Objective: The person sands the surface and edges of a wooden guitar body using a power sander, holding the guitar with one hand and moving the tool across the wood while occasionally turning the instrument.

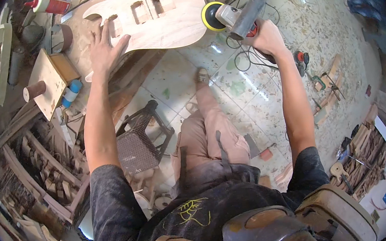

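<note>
A pale wooden electric guitar body (174, 24) with several cut-out cavities lies on the workbench (76, 26) at the top of the view. My left hand (105, 49) rests flat on its left end, fingers spread and thumb apart, beside a rectangular cavity. My right hand (266, 40) is wrapped round the handle of a corded power sander (237, 18). The sander's round pad (212, 17), black with a yellow rim, is tilted at the right edge of the guitar body. Whether the pad touches the wood I cannot tell.
A red-and-white glue bottle (49, 4) lies at the upper left, near a wooden block with a round handle (44, 85). A dark woven stool (137, 149) stands below the bench. Black cable (243, 61) loops under the sander. Clamps (326, 86) and wood scraps (360, 148) lie on the right.
</note>
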Demonstrator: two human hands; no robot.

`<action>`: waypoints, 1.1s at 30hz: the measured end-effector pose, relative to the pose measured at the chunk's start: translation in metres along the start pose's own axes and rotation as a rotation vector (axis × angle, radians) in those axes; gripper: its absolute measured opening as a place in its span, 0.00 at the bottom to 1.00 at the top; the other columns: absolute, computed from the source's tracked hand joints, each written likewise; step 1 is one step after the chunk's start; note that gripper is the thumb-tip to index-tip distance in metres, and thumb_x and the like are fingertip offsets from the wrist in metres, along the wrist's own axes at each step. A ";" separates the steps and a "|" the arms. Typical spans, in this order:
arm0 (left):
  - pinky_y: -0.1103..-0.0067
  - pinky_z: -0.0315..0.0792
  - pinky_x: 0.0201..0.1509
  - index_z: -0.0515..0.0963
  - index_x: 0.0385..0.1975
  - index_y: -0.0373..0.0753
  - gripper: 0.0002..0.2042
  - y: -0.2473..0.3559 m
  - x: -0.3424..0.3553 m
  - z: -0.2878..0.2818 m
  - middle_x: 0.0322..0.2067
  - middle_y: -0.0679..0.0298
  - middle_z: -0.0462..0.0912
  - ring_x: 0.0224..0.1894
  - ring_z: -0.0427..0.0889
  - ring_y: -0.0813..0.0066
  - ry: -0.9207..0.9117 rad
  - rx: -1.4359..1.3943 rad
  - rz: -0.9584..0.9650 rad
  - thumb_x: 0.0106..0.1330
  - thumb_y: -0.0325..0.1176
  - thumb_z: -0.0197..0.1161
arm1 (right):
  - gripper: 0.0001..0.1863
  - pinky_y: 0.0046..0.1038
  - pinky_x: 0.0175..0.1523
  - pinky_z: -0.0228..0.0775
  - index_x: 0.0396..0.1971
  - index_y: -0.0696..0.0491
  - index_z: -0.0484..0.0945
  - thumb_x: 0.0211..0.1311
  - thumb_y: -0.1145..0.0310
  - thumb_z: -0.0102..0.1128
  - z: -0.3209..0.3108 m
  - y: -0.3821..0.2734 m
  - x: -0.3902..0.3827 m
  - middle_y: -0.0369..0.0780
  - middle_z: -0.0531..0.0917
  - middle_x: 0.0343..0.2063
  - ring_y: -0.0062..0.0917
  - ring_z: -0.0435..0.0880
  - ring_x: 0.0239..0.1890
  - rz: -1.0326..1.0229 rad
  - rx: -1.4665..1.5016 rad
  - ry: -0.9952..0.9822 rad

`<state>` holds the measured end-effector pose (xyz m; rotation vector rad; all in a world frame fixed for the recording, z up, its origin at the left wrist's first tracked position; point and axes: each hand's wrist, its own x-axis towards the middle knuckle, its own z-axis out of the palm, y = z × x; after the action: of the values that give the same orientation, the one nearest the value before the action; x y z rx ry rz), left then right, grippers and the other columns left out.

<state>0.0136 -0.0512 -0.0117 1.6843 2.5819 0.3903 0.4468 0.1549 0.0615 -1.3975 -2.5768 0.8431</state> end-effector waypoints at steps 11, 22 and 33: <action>0.49 0.52 0.77 0.57 0.77 0.54 0.48 -0.005 -0.001 0.002 0.76 0.53 0.56 0.77 0.49 0.35 0.021 0.010 0.018 0.59 0.72 0.59 | 0.26 0.44 0.44 0.77 0.38 0.59 0.81 0.41 0.55 0.73 -0.006 -0.067 -0.013 0.53 0.85 0.29 0.51 0.86 0.37 -0.061 -0.088 -0.205; 0.46 0.53 0.76 0.58 0.77 0.53 0.49 -0.001 -0.001 0.002 0.77 0.55 0.55 0.77 0.50 0.35 0.027 0.007 0.008 0.58 0.73 0.59 | 0.22 0.44 0.42 0.78 0.35 0.55 0.82 0.43 0.55 0.72 0.011 -0.075 -0.022 0.49 0.86 0.28 0.48 0.86 0.35 -0.165 -0.120 -0.224; 0.45 0.53 0.75 0.57 0.77 0.53 0.49 0.002 0.001 0.002 0.77 0.53 0.56 0.76 0.50 0.33 0.026 0.012 0.005 0.59 0.74 0.57 | 0.27 0.45 0.45 0.77 0.38 0.60 0.81 0.40 0.55 0.72 -0.014 -0.055 0.006 0.56 0.85 0.29 0.51 0.86 0.38 0.086 -0.076 -0.178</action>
<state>0.0155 -0.0488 -0.0125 1.7016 2.6035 0.4000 0.4065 0.1418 0.1000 -1.5296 -2.7229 0.9317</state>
